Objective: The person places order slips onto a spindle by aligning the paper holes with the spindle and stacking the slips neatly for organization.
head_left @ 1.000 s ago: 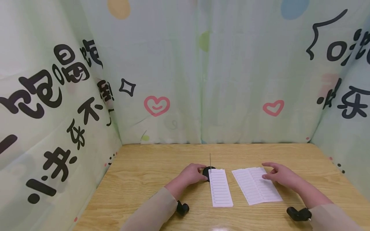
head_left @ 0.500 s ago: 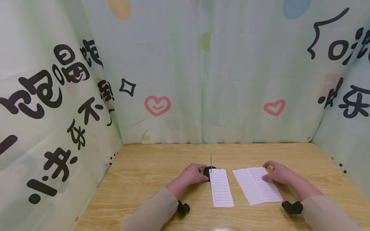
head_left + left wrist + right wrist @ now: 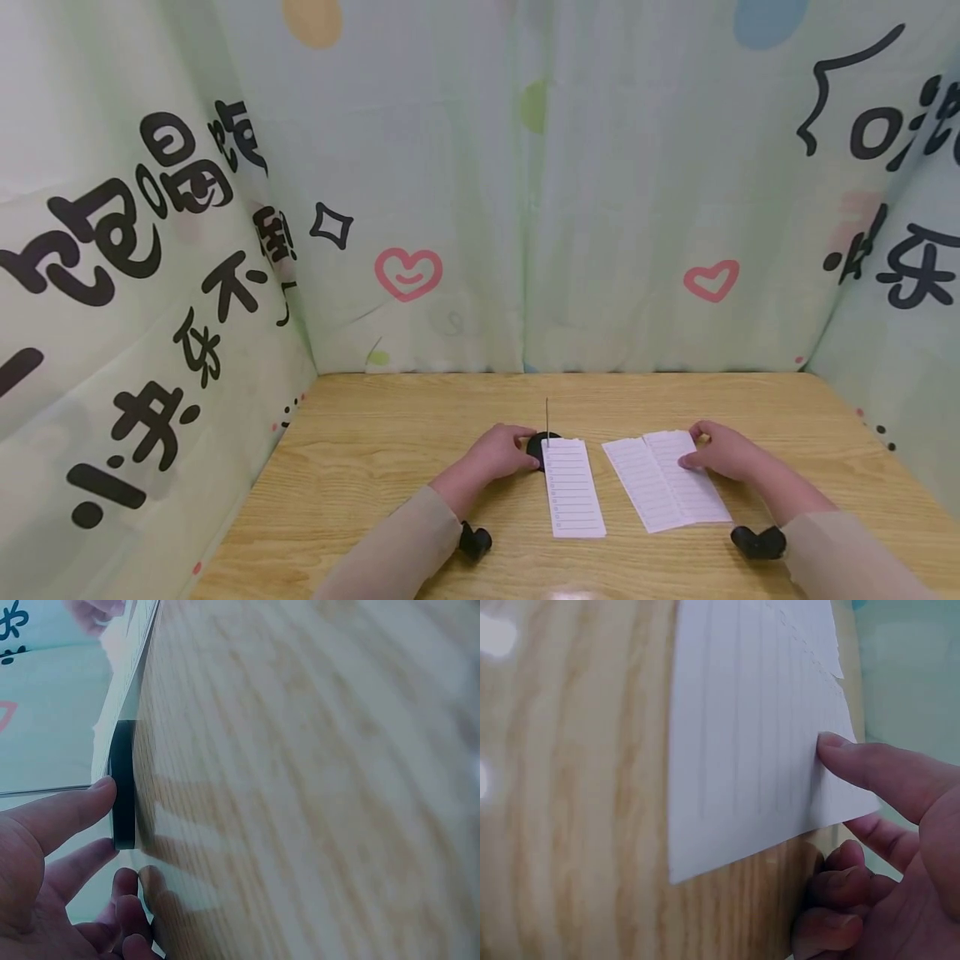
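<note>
In the head view my left hand (image 3: 501, 452) holds the round black base (image 3: 535, 450) of a bill spike, its thumb and a finger on the rim. A thin metal needle stands upright from that base. A small stack of white lined slips (image 3: 573, 492) lies at the needle, its top left corner against it. To the right, my right hand (image 3: 726, 452) pinches the far right edge of a lined paper slip (image 3: 701, 492). The right wrist view shows the thumb on top of this slip (image 3: 742, 750) and a finger beneath, with its edge slightly raised.
More lined slips (image 3: 641, 483) lie just left of the pinched one, edges meeting. Everything rests on a wooden table (image 3: 375, 433). Printed curtains (image 3: 480, 208) hang along the back and both sides of the table.
My right hand's fingers have closed on the slip's far edge, and the slip has lifted slightly there and shifted against its neighbour. My left hand stays on the spike's base.
</note>
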Tool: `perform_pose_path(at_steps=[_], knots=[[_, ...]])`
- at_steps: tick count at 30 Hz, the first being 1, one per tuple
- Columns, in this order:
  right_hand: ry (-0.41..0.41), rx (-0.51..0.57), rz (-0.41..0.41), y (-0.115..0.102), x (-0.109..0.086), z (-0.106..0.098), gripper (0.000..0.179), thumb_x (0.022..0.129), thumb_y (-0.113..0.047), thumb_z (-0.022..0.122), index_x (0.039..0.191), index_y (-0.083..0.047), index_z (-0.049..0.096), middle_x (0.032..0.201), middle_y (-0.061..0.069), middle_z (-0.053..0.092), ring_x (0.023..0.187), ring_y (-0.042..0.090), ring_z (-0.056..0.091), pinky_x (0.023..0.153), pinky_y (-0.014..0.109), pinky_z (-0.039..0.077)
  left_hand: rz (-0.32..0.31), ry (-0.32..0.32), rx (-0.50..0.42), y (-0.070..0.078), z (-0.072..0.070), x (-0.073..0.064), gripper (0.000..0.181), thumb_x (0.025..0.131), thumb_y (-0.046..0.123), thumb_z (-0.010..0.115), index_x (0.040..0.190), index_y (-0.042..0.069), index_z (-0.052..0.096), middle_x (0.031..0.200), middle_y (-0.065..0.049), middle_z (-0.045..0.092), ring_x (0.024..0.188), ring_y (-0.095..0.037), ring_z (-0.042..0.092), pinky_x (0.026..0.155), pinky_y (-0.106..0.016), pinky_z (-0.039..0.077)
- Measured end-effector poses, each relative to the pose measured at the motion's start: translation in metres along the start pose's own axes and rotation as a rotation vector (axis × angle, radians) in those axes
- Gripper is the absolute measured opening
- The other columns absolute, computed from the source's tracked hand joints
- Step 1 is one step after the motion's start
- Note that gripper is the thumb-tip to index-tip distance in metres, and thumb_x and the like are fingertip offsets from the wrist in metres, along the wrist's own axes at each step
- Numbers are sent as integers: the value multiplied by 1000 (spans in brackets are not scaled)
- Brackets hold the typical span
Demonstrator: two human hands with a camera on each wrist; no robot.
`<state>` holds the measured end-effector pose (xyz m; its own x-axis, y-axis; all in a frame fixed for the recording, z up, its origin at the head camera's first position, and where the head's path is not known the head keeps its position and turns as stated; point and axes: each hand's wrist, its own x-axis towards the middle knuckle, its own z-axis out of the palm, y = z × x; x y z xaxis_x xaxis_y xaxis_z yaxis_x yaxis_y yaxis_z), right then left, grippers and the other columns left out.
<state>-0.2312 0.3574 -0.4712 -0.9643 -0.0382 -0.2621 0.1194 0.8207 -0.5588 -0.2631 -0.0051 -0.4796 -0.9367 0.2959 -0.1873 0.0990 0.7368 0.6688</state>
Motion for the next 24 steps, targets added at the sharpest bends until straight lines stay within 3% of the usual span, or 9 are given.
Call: perform_pose_path(at_steps=[6, 13, 19, 24], knots=[[40, 0, -17, 3, -3, 2, 46, 88, -25, 74, 108, 9, 51, 91, 15, 52, 85, 29, 49, 73, 39, 38, 5, -2, 1, -1, 0, 1, 52, 82, 20, 82, 132, 18, 66, 110, -8, 65, 93, -21, 56, 89, -42, 48], [48, -23, -6, 5, -8, 2, 60, 93, -20, 68, 127, 22, 42, 107, 31, 54, 94, 37, 51, 84, 52, 45, 10, -2, 8, -2, 1, 1, 52, 83, 20, 81, 132, 18, 66, 110, -7, 65, 94, -21, 57, 89, -42, 48], [75, 23, -11, 7, -13, 2, 41, 95, -10, 61, 123, 16, 47, 98, 21, 55, 86, 28, 52, 72, 38, 45, 5, -5, 8, -3, 2, 3, 52, 82, 21, 82, 132, 18, 66, 110, -7, 65, 93, -21, 56, 89, -42, 48], [103, 40, -22, 11, -15, 2, 38, 97, -7, 57, 124, 16, 46, 101, 25, 57, 86, 27, 54, 71, 37, 47, 0, -2, 13, -3, 2, 3, 52, 82, 21, 82, 132, 19, 66, 110, -7, 65, 94, -21, 57, 89, -41, 49]])
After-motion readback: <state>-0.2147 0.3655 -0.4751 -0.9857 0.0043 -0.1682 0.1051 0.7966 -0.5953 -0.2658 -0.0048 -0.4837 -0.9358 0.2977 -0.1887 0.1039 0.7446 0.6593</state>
